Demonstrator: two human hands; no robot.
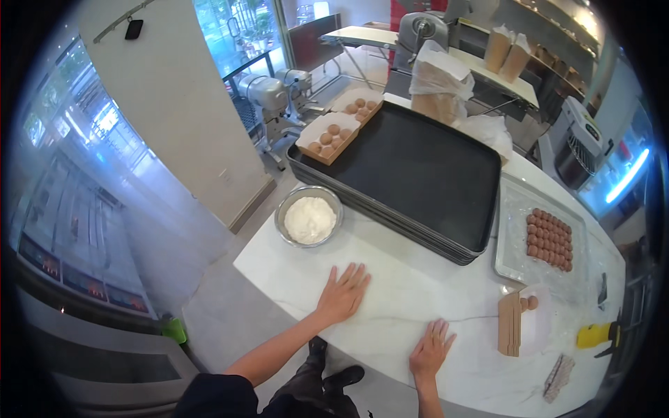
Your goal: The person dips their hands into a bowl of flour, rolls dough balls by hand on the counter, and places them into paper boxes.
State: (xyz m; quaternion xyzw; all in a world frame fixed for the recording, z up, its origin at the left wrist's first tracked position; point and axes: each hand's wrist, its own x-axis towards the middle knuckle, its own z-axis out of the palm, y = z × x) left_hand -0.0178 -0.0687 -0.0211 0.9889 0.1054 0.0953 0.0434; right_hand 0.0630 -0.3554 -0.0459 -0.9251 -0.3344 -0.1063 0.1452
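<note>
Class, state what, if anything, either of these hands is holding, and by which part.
Nothing is held: the left hand and right hand rest open on the white tabletop.

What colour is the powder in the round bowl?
White: the powder shows best in the head view.

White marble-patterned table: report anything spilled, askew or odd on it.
Nothing plainly stands out. The white powder sits inside the round metal bowl, the black rectangular trays stack evenly, and the small brown balls lie in close rows. No spill shows on the table.
</note>
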